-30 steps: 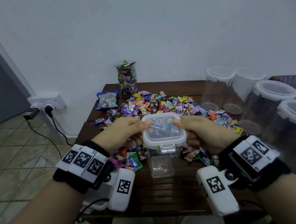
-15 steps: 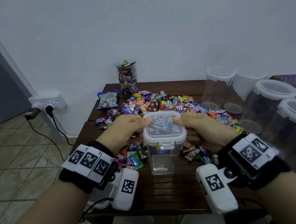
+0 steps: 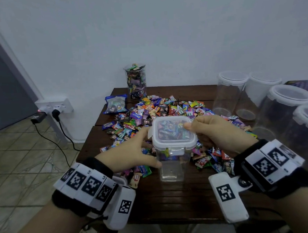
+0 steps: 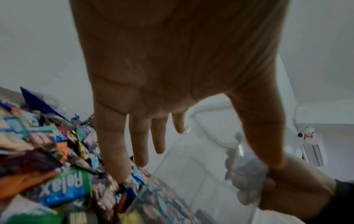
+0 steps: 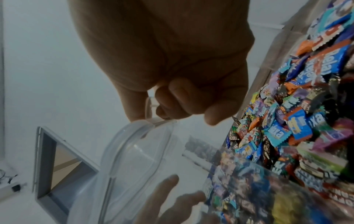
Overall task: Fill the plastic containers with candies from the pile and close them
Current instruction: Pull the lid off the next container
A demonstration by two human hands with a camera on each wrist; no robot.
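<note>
1. The head view is dim and even, with a cool bluish cast; the pale blue-white wall [image 3: 162, 34] is evenly lit, and no lamp shows.
2. Shadows are soft and weak on the dark brown wooden worktop [image 3: 173, 201].
3. Wide-angle bending curves the grey door frame [image 3: 10, 58] at the left edge, and the clear round plastic jars with white rims [image 3: 291, 97] at the right edge are smeared.
4. Both wrist views are darker and noisy: the backlit left hand [image 4: 172, 60] and right hand [image 5: 172, 53] look dusky against the bright wall.
5. The colourful wrapped candies [image 4: 57, 181] near the lens are blurred.
</note>
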